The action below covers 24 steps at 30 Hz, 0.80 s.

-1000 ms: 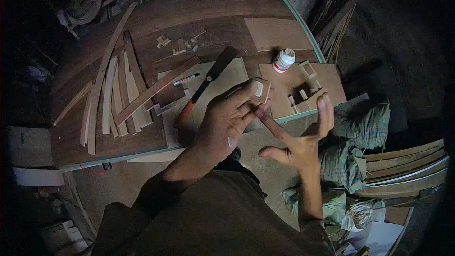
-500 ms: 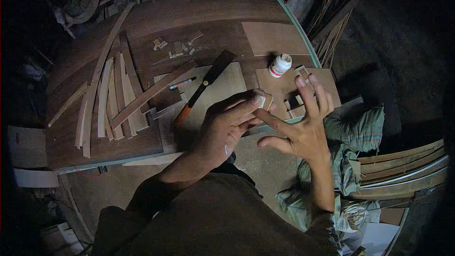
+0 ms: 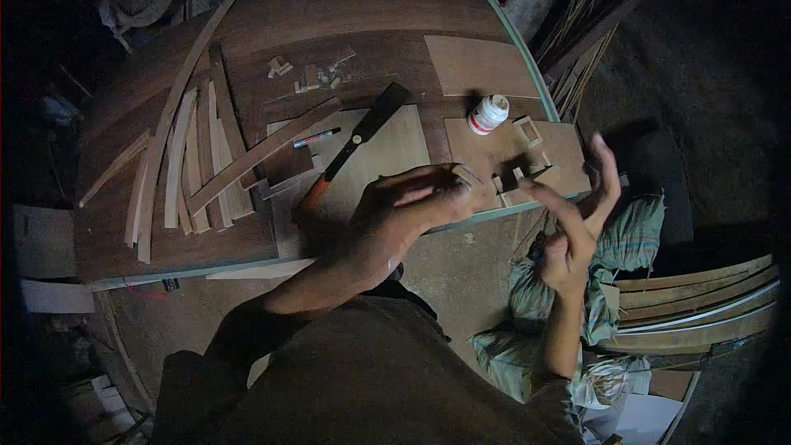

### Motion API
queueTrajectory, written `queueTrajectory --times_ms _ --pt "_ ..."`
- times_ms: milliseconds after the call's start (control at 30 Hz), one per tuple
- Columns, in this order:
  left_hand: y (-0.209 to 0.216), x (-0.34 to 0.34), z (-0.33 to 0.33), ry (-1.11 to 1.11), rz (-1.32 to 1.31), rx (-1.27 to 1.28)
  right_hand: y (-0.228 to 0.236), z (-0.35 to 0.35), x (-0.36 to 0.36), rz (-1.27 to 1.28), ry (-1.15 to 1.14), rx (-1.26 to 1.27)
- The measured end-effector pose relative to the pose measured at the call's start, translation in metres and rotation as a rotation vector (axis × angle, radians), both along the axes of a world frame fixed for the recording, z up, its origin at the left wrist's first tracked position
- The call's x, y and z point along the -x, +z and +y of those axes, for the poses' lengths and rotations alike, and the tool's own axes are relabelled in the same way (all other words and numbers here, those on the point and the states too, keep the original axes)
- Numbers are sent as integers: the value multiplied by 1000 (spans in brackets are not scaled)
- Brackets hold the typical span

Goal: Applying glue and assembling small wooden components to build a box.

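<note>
My left hand [image 3: 408, 208] is closed, pinching a small pale wooden piece [image 3: 468, 174] at its fingertips above the table's near edge. Most of that piece is hidden by the fingers. To its right, my right hand [image 3: 573, 239] is raised and holds nothing, the index finger and another finger stretched apart. Beyond the hands, small wooden blocks and a little open wooden frame [image 3: 528, 131] lie on a thin brown board [image 3: 470, 144]. A white bottle [image 3: 489, 114] with a red band stands on that board, its top towards me.
Long wooden strips [image 3: 177, 156] are heaped at the left of the table. A dark-bladed tool [image 3: 384, 111] with an orange handle and a marker [image 3: 316, 138] lie mid-table. Wood offcuts [image 3: 311, 77] sit farther back. Green woven sacks [image 3: 630, 231] stand at the right.
My right hand has drawn away to the right from the small wooden piece, its fingers now more bent. My left hand keeps hold of the piece and has tilted slightly.
</note>
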<state>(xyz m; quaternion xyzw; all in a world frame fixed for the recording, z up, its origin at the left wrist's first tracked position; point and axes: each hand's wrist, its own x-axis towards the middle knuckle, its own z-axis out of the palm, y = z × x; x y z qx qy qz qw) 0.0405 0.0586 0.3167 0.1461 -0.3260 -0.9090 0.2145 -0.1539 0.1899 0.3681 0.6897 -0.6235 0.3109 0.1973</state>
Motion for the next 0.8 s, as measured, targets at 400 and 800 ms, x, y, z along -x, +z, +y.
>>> queueTrajectory --times_ms 400,800 --pt "22 -16 22 206 -86 970 -25 7 -23 -846 270 -18" --pt "22 -27 42 59 -104 539 -44 14 -51 -863 309 23"
